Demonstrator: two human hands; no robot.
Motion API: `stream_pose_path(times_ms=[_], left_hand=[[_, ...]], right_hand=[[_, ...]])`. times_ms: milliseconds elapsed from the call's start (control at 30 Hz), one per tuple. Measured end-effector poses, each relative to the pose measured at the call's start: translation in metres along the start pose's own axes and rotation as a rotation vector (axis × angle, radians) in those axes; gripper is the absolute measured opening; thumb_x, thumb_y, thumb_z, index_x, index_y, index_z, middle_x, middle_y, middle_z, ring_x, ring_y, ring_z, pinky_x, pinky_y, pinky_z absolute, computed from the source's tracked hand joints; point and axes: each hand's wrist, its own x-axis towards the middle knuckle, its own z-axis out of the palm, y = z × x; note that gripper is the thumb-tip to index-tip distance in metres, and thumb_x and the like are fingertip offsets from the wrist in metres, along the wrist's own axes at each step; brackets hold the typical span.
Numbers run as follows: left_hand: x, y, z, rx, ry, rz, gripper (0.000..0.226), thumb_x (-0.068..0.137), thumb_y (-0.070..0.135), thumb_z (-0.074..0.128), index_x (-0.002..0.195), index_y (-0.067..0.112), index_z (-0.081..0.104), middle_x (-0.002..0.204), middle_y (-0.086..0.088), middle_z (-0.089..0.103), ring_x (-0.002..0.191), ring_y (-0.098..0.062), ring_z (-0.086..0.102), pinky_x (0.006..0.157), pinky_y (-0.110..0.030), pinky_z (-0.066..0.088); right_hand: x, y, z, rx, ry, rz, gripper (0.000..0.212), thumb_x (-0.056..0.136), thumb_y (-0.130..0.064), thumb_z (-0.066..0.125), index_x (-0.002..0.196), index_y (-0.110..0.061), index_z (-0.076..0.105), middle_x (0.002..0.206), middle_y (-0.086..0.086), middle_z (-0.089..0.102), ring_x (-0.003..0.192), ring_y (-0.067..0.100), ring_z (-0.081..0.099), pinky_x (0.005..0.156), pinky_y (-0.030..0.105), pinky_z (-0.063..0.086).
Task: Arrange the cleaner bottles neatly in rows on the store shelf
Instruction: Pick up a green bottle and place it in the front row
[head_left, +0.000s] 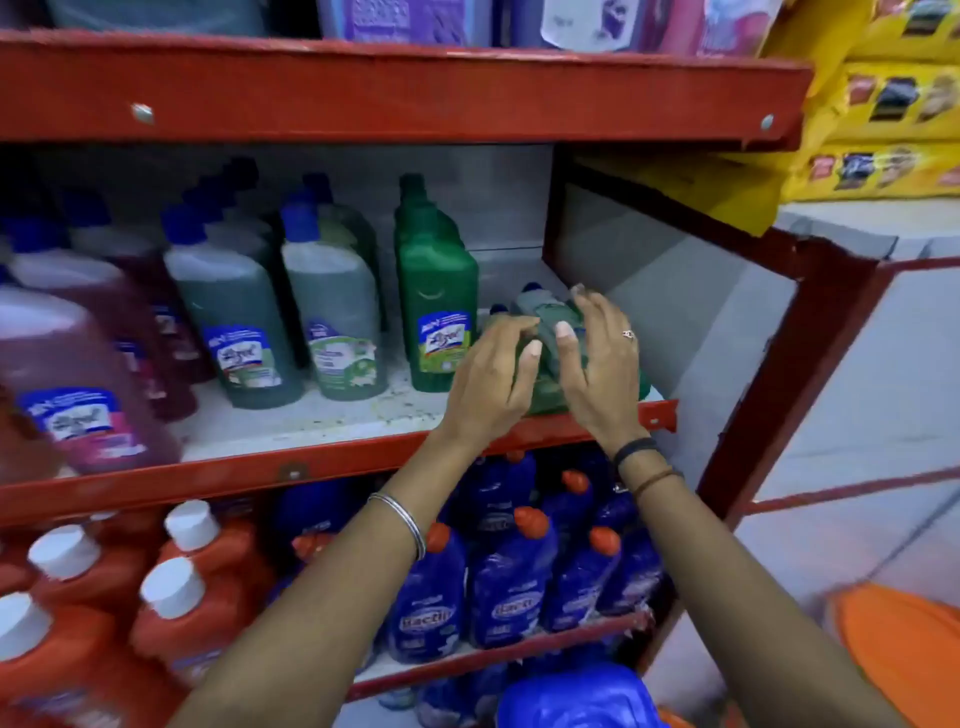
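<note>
Small green bottles, blue caps, blurred, just right of the tall green bottle on the shelf. Left hand and right hand cupped half-open around them; actual grip unclear.

small green bottles half hidden behind hands, labels blurred

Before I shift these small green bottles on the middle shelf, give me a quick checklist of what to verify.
1. Both hands on the small green bottles: left hand and right hand are at them; firm grip cannot tell.
2. Bottles upright: cannot tell, hands cover them.
3. Free shelf space to their right: ok.
4. Tall green bottle stands close on the left: not ok, could be knocked.
5. Labels facing front: cannot tell.
</note>
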Motion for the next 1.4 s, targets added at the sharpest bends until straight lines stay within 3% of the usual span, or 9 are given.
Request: stream_pose_path(times_ms=[200,367,533,600,700,833,900,1067,1400], left_hand=[[0.042,-0.013,0.048,-0.108,-0.011,-0.579,0.035,0.094,0.031,0.041,0.117,0.004,0.044,0.118,-0.02,0.055,0.109,-0.033,0.052,0.092,-0.04,0.044],[0.08,-0.03,0.059,0.155,-0.366,-0.819,0.037,0.091,0.035,0.045,0.105,0.002,0.055,0.105,-0.019,0.065,0.075,-0.024,0.057,0.058,-0.028,0.043],[0.097,-0.029,0.06,0.002,-0.443,-0.952,0.042,0.091,0.039,0.043,0.112,0.004,0.055,0.112,-0.018,0.063,0.098,-0.033,0.062,0.087,-0.04,0.055],[0.097,-0.028,0.056,-0.157,-0.356,-1.024,0.04,0.092,0.037,0.044,0.115,0.005,0.054,0.111,-0.017,0.063,0.096,-0.031,0.062,0.085,-0.038,0.055],[0.085,-0.025,0.047,-0.334,-0.28,-1.033,0.038,0.093,0.033,0.047,0.117,0.004,0.055,0.108,-0.015,0.065,0.091,-0.029,0.063,0.079,-0.037,0.054],[0.058,-0.017,0.023,-0.592,-0.158,-0.96,0.023,0.092,0.025,0.054,0.108,0.008,0.055,0.111,-0.017,0.065,0.096,-0.028,0.065,0.084,-0.04,0.055],[0.043,-0.013,0.005,-0.661,-0.142,-0.909,0.025,0.091,0.024,0.056,0.111,0.01,0.053,0.112,-0.014,0.065,0.098,-0.026,0.065,0.087,-0.041,0.054],[-0.003,-0.001,-0.053,-0.701,-0.089,-0.727,0.022,0.09,0.017,0.056,0.111,0.019,0.049,0.107,0.002,0.061,0.099,-0.012,0.06,0.083,-0.025,0.055],[-0.067,-0.028,-0.186,-0.489,0.213,-0.608,0.043,0.09,0.002,0.053,0.13,0.009,0.04,0.13,-0.012,0.055,0.113,-0.022,0.058,0.094,-0.037,0.051]], right_hand=[[0.032,0.048,0.005,0.028,-0.178,0.296,0.04,0.096,-0.032,0.038,0.123,-0.008,0.054,0.123,0.019,0.059,0.114,0.034,0.052,0.094,0.035,0.038],[0.068,0.064,0.013,0.062,-0.513,0.582,0.038,0.088,-0.036,0.047,0.114,-0.009,0.057,0.112,0.015,0.063,0.098,0.031,0.058,0.073,0.028,0.037],[0.087,0.055,0.022,0.253,-0.485,0.723,0.017,0.09,-0.021,0.052,0.097,-0.006,0.056,0.079,0.007,0.058,0.066,0.018,0.055,0.046,0.014,0.044],[0.085,0.051,0.023,0.41,-0.428,0.82,0.024,0.09,-0.02,0.055,0.108,-0.004,0.056,0.089,0.011,0.061,0.063,0.014,0.054,0.034,0.009,0.039],[0.075,0.044,0.018,0.529,-0.384,0.877,0.05,0.089,-0.023,0.058,0.133,-0.002,0.044,0.121,0.016,0.059,0.085,0.023,0.064,0.052,0.017,0.052],[0.059,0.018,0.003,0.704,-0.341,0.883,0.024,0.084,-0.019,0.067,0.1,-0.004,0.058,0.091,0.014,0.068,0.064,0.015,0.066,0.046,0.021,0.055],[0.047,-0.001,-0.004,0.761,-0.289,0.869,0.028,0.082,-0.013,0.07,0.102,-0.006,0.052,0.084,0.008,0.066,0.063,0.013,0.064,0.047,0.02,0.055],[0.011,-0.052,-0.015,0.903,-0.302,0.724,0.04,0.076,0.001,0.071,0.112,-0.002,0.053,0.092,0.006,0.067,0.064,0.004,0.069,0.056,0.016,0.055],[-0.022,-0.176,0.049,0.899,-0.393,0.362,0.052,0.067,0.002,0.078,0.111,-0.013,0.057,0.105,0.005,0.068,0.092,0.015,0.067,0.079,0.023,0.056]])
